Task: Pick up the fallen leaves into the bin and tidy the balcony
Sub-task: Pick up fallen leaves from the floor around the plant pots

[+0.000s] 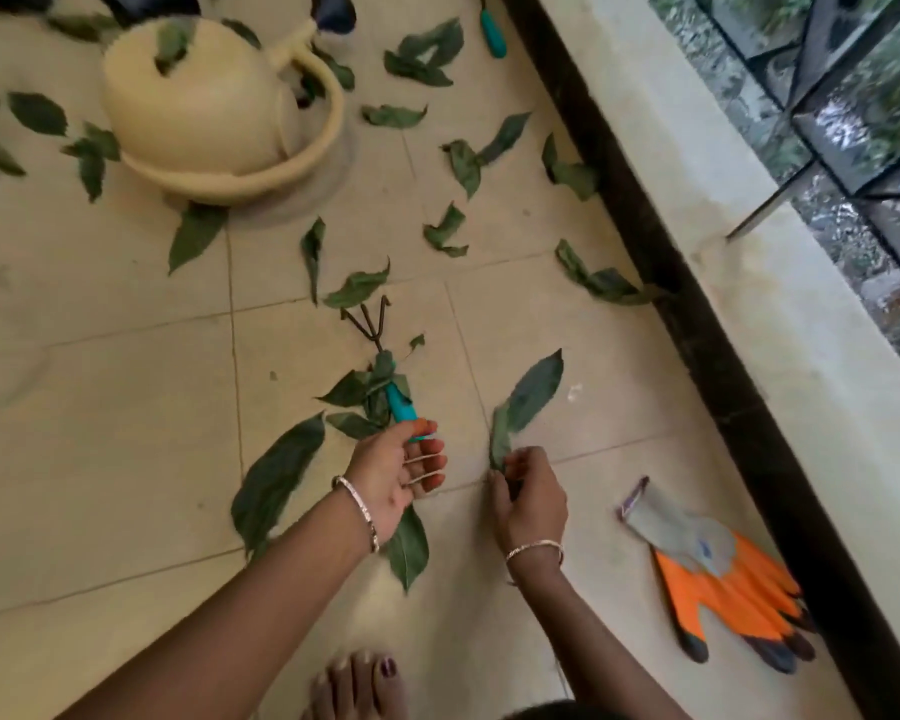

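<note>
While right hand point(531, 498) pinches leaf point(532, 391), gloves point(723, 579) near.

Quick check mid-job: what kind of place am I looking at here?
Likely a home balcony: tiled floor strewn with leaves, a low parapet with metal railing over greenery, a watering can.

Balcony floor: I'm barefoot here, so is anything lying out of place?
Yes: a hand rake lies on the tiles, half hidden under leaves, easy to tread on; orange gloves lie loose near the wall.
</note>
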